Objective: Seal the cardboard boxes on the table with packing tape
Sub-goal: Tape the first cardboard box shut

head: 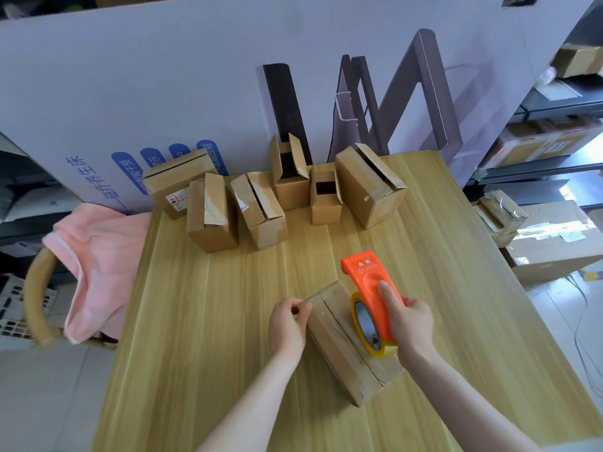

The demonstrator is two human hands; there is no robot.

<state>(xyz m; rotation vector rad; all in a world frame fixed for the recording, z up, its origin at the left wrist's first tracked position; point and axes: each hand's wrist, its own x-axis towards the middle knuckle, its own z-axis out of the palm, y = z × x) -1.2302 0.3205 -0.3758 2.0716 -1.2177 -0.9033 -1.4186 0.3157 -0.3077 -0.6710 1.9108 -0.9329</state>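
The near box (339,347) lies on the table (195,321) right in front of the person, with its flaps shut and a thin gap down the middle. The tape could go on crooked and miss that gap, because the tape gun (372,282) sits at a slant on top of the box. The box could also slide, since only a small pinch holds it. The right hand (409,324) wraps tight round the orange tape gun. The left hand (288,324) pinches the box's far left edge with thumb and finger; it may have the tape end too, but I cannot tell. More back boxes (212,223) stand in a row far off. The tall open box (290,177) and the small open box (326,203) look dark inside, and I cannot see anything in them
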